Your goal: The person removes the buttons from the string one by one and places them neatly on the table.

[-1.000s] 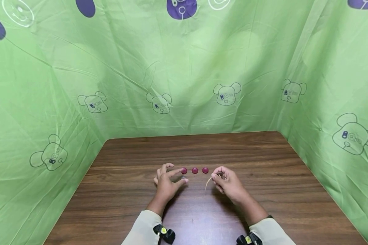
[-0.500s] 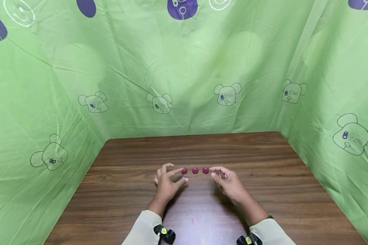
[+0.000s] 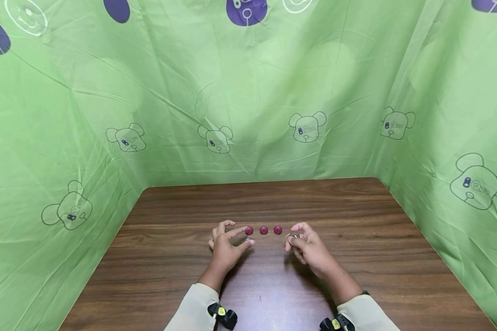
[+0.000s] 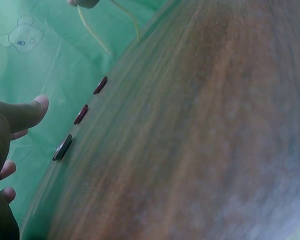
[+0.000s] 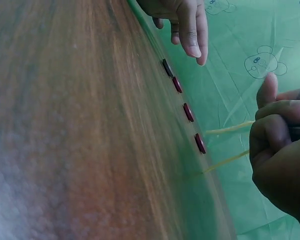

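Three dark red, button-like round discs lie in a row on the table: the left disc (image 3: 249, 230), the middle disc (image 3: 263, 230) and the right disc (image 3: 277, 230). A darker disc (image 5: 168, 68) sits beside the row, near my left thumb. My left hand (image 3: 225, 246) has its index fingertip at the left disc, thumb held apart; whether it touches is hard to tell. To the right of the row, my right hand (image 3: 310, 246) has curled fingers holding a thin yellow cord (image 5: 227, 161), two strands of which hang out. A small round, dark thing (image 3: 294, 235) also shows at its fingertips.
The brown wood-grain table (image 3: 248, 202) has rounded far corners. Green cloth (image 3: 257, 92) printed with bear heads hangs behind it and at both sides. A black device (image 3: 228, 317) is strapped over each pale sleeve (image 3: 194, 308).
My right fingers shift around the cord: the index finger reached toward the right disc, then drew back, and the round dark thing came into view. My left hand and the discs stay put.
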`<state>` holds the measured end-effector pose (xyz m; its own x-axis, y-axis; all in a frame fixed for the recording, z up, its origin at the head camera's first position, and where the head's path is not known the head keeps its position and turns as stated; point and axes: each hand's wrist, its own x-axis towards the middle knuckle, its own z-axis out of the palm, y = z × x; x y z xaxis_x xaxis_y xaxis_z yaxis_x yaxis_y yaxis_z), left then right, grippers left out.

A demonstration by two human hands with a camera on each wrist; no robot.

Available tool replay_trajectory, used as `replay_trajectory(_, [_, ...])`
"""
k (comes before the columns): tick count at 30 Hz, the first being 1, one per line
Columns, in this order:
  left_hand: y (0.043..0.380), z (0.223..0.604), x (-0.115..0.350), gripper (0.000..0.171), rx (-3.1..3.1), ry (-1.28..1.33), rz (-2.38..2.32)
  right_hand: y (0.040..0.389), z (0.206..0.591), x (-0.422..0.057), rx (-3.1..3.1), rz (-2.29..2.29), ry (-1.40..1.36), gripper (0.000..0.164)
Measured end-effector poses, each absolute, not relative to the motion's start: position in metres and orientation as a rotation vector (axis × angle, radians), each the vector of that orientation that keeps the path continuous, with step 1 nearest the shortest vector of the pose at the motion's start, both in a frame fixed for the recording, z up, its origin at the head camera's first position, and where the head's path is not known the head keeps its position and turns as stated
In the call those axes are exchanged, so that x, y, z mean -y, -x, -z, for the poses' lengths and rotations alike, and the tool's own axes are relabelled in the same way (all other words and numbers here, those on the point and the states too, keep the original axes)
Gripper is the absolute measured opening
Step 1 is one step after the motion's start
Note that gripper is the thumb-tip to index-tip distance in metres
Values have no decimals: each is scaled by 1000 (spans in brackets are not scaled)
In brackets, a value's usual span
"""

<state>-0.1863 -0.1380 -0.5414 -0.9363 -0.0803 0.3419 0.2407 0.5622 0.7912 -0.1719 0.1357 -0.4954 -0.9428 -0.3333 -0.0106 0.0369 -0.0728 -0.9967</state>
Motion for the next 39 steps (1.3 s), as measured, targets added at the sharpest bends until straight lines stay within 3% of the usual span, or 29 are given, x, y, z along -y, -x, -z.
replay_trajectory(14, [186, 541, 139, 42, 2488, 109, 1340, 170, 496, -137, -1892, 2110, 378, 23])
replay_trajectory(22, [187, 543, 139, 40, 2467, 111, 1342, 172, 499, -137, -1858, 2126, 354, 36])
replay_trajectory(39, [187, 541, 139, 39, 2489, 83, 1355, 170, 498, -142, -1777, 2053, 486, 32])
